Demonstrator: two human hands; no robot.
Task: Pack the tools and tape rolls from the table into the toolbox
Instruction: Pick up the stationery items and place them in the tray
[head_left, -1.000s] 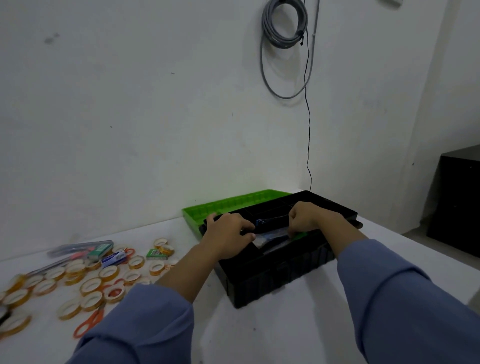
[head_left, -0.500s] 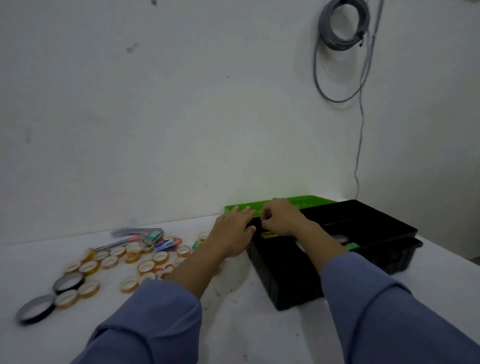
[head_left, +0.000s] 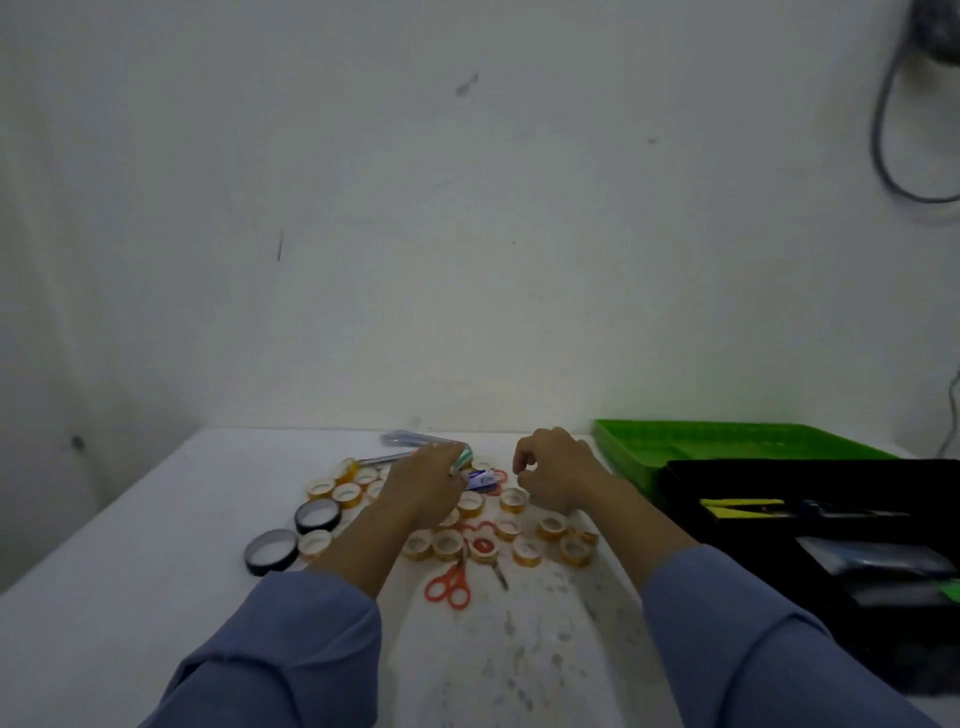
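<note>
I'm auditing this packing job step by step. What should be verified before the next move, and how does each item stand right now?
1. Toolbox open: ok. The black toolbox stands open to the right of the hands.
2. Right hand free: ok. The right hand is loosely curled, with nothing visible in it.
3. Left hand's grip: cannot tell. The left hand reaches a green-and-white item, but the hold is unclear.
4. Tape rolls packed: not ok. Many tape rolls lie on the table.
5. Scissors packed: not ok. The orange scissors lie between the forearms.
6. Room in toolbox: cannot tell. A yellow-handled tool is already inside.
</note>
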